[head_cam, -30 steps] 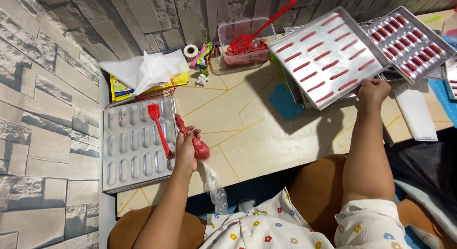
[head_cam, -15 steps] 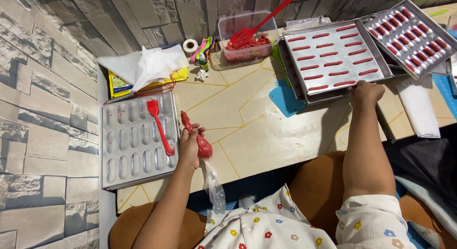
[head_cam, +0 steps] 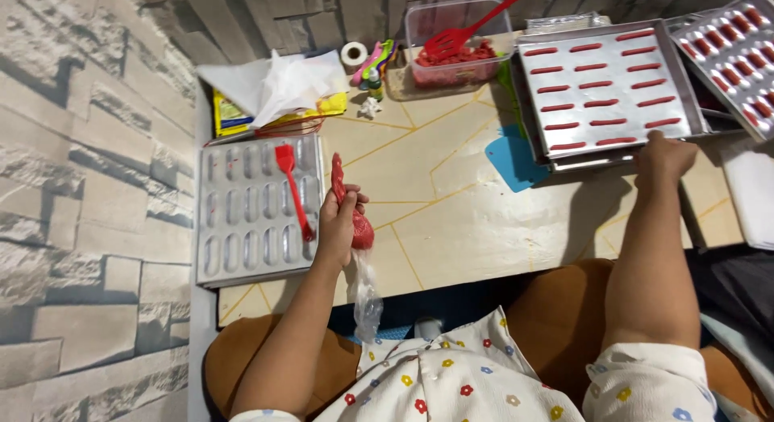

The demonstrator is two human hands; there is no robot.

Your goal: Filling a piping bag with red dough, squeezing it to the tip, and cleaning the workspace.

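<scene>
Head view, left hand: the left hand (head_cam: 339,220) is closed around a red piping bag (head_cam: 355,216), fist at the full part, so the filled end points up and away while the empty clear tail hangs off the desk edge towards the lap.
Head view, right hand: the right hand (head_cam: 663,154) rests its fingers on the near rim of the filled tray (head_cam: 605,87); how far the fingers curl under the rim I cannot tell, but nothing else is in it.
Head view, filled tray: a metal mould tray lying flat on the desk (head_cam: 451,196), its rows of long slots each showing a red stripe; it sits on top of other trays, which likely keeps the finished ones stacked out of the way.
Head view, empty tray: an empty mould tray (head_cam: 254,208) lies just left of the left hand, near enough for the bag to reach it.
Head view, brush: a red silicone brush (head_cam: 292,188) lies across that tray's slots, head at the far end, handle towards the person.
Head view, far side: a clear tub (head_cam: 451,51) of red filling holds a red spatula (head_cam: 476,27) leaning on its rim; a second filled tray (head_cam: 730,55) sits at the right, partly cut off.
Head view, clutter: crumpled white paper (head_cam: 274,83) and a tape roll (head_cam: 353,53) lie by the wall.
</scene>
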